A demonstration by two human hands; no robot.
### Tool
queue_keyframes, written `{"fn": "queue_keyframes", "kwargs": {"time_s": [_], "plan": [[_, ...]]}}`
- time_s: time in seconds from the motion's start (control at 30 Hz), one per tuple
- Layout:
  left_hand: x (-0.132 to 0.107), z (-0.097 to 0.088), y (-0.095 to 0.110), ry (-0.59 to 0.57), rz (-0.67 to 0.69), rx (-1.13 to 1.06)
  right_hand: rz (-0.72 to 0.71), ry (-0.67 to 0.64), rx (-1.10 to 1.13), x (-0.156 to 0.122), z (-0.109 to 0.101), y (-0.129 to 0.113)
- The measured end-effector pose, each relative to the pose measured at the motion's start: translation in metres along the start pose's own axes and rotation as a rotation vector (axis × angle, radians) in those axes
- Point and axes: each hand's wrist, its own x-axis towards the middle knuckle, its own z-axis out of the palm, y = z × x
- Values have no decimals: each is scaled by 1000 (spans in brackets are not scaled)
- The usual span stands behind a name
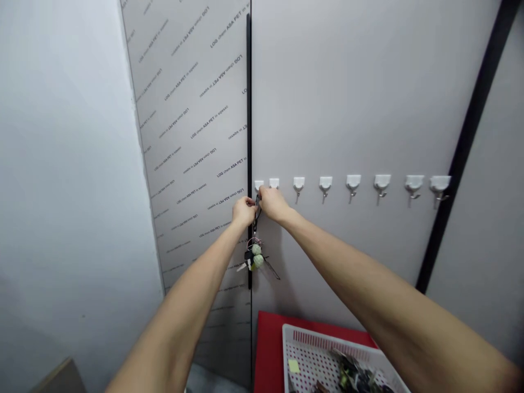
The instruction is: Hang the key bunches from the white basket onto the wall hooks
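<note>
A bunch of keys (256, 256) with pale green round charms and a ring hangs from a dark cord (256, 222). My left hand (244, 210) pinches this cord from the left. Close beside it, my right hand (273, 203) has its fingers closed on the cord's upper part, just under the leftmost white wall hook (259, 185). Part of the second hook (274, 183) is covered by my right hand. Whether the cord's loop sits on the hook is hidden by my fingers.
More white hooks (326, 184) run in a row to the right on the pale panel. A black vertical strip (249, 109) borders the panel. Below, a white perforated basket (305, 334) with several dark items and a yellow note stands on a red surface (268, 349).
</note>
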Motion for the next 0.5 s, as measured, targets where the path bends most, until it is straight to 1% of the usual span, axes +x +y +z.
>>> {"fn": "queue_keyframes", "kwargs": {"time_s": [0.1,0.17,0.2,0.27,0.37,0.43,0.5], "plan": [[-6,-2,2,-36,-38,-38,-3,18,75,-11,8,3],[-11,-3,5,-62,-78,-114,13,20,190,-27,22,8],[-14,-4,7,-74,-100,-156,25,-9,265,-37,32,11],[-18,-5,12,-99,-142,-224,72,-120,461,-57,54,18],[-22,-6,19,-137,-222,-312,200,-356,911,-81,82,28],[-23,-7,21,-168,-273,-392,284,-538,1212,-90,92,30],[-27,-8,18,-195,-292,-466,350,-690,1421,-94,98,28]]}}
